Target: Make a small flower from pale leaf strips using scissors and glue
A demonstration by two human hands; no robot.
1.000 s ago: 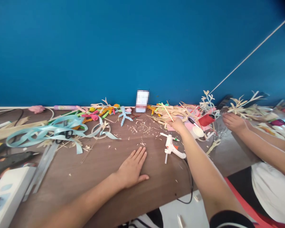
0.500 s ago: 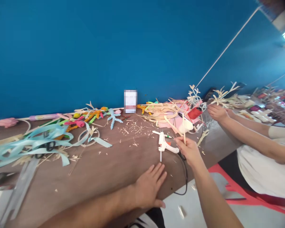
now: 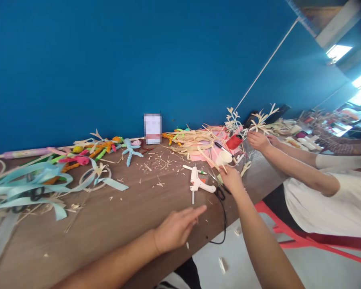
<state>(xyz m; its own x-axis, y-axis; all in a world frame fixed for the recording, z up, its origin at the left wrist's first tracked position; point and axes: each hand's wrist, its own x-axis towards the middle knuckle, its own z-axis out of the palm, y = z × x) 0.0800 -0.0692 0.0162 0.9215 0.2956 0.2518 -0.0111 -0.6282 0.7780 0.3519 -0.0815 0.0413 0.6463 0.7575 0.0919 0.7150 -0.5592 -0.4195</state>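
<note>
My left hand (image 3: 176,228) hovers low over the front of the brown table (image 3: 132,224), fingers stretched out to the right, holding nothing. In front of it stands a white hot glue gun (image 3: 197,182) with a glue stick poking out toward me. My right hand (image 3: 233,182) is closed, fingertips at the end of a pale flat strip (image 3: 207,157); the exact grip is partly hidden. Scissors (image 3: 220,193) with black handles lie between the glue gun and that hand. Just beyond it are a white round piece (image 3: 225,157), a black pen (image 3: 224,150) and a red thread spool (image 3: 234,141).
Pale strips (image 3: 189,138) lie heaped along the blue wall. Light-blue ribbon (image 3: 51,198) and a blue fuzzy figure (image 3: 130,151) are at left. A screen-like card (image 3: 153,128) leans on the wall. At right, a co-worker's hands (image 3: 258,140) hold a pale flower spray (image 3: 261,120).
My left hand has lifted from lying flat and turned to point right. My right hand has moved toward the strips; the upright strip it held no longer shows. Scissors have come into sight.
</note>
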